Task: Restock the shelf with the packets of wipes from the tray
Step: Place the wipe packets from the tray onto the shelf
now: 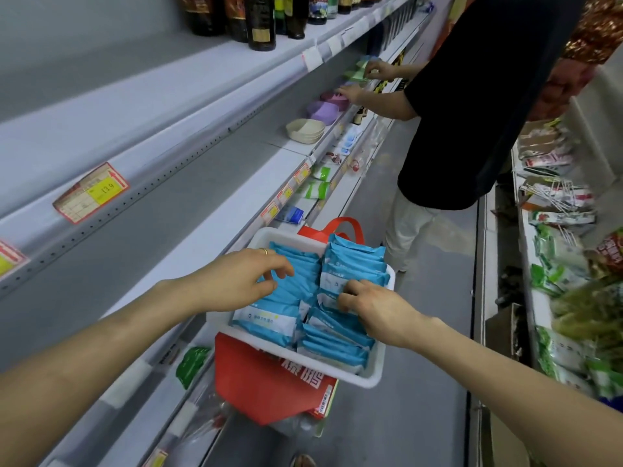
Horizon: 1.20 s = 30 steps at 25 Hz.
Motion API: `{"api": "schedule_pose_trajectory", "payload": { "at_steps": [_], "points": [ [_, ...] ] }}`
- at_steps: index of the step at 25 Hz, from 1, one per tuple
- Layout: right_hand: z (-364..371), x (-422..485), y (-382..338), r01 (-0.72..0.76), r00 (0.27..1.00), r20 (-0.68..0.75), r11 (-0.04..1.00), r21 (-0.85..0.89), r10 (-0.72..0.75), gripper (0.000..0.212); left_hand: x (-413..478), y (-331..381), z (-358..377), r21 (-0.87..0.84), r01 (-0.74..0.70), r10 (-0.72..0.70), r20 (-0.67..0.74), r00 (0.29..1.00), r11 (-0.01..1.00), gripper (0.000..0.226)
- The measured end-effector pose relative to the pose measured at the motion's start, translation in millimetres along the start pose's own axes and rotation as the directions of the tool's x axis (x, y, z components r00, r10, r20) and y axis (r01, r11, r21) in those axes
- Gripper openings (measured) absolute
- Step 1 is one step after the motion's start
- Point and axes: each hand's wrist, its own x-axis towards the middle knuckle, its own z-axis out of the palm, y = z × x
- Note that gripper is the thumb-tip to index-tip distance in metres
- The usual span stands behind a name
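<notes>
Your left hand (242,281), a ring (264,251) on one finger, is curled down over the left row of the packets of wipes (337,343). Its thumb and forefinger pinch the top edge of one packet. Your right hand (374,306) is just beside it at lower centre of the frame, fingers hooked round a packet in the right row and gripping it. Both forearms reach in from the bottom corners.

The blue-and-white packets stand on edge in rows inside the white tray (376,369), at centre bottom of the frame. The tray rests on a red bag (269,379), whose handles rise behind the tray's far rim.

The shelf (215,227) runs along the left of the frame, just beside the tray. A red-and-yellow price tag (91,193) sits on the rail above it at left, and dark bottles (259,21) stand on the top board at upper left. Farther along the shelf are beige bowls (305,129). Another person in a black top (472,112) stands at upper right, both hands on coloured items there. Green packaged goods (569,332), blurred, crowd the right edge.
</notes>
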Motion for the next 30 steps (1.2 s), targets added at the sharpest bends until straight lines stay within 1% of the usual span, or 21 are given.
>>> {"api": "schedule_pose_trajectory", "payload": {
  "at_steps": [2,5,7,9,13,17,20,22,24,27,30],
  "points": [
    [-7,-3,-2,0.012,1.0,-0.016,1.0,0.017,-0.012,0.032,12,10,4,0.0,-0.021,0.021,0.01,1.0,1.0,0.032],
    [-26,-18,0,-0.003,0.996,-0.086,0.998,0.058,0.008,0.039,37,24,16,0.029,-0.025,0.025,0.0,1.0,0.999,0.035],
    [-38,-36,6,-0.036,0.989,-0.139,0.995,0.093,0.049,0.041,57,33,27,0.044,-0.039,0.039,-0.006,0.999,0.998,0.039],
    [-47,-59,13,-0.093,0.978,-0.17,0.985,0.148,0.118,0.043,77,43,38,0.076,-0.085,0.086,-0.005,0.996,0.993,0.042],
    [-46,-106,26,-0.179,0.964,-0.163,0.965,0.192,0.212,0.043,106,56,61,0.181,-0.151,0.155,-0.009,0.988,0.972,0.043],
    [-32,-140,37,-0.231,0.956,-0.125,0.944,0.236,0.265,0.042,118,56,75,0.259,-0.163,0.167,0.004,0.986,0.952,0.03],
    [-21,-157,41,-0.253,0.951,-0.112,0.931,0.262,0.29,0.041,119,58,78,0.253,-0.179,0.174,0.044,0.984,0.951,0.023],
    [-17,-163,42,-0.261,0.949,-0.1,0.925,0.274,0.298,0.04,117,60,81,0.215,-0.198,0.179,0.106,0.978,0.956,0.025],
    [-16,-165,43,-0.269,0.946,-0.101,0.92,0.286,0.308,0.04,117,62,86,0.23,-0.213,0.181,0.151,0.972,0.95,0.03],
    [-22,-161,39,-0.255,0.946,-0.122,0.922,0.292,0.3,0.041,121,62,91,0.312,-0.239,0.202,0.147,0.968,0.92,0.039],
    [-35,-148,34,-0.224,0.952,-0.142,0.934,0.278,0.271,0.043,120,63,80,0.33,-0.249,0.214,0.14,0.967,0.91,0.042]
  ]
}}
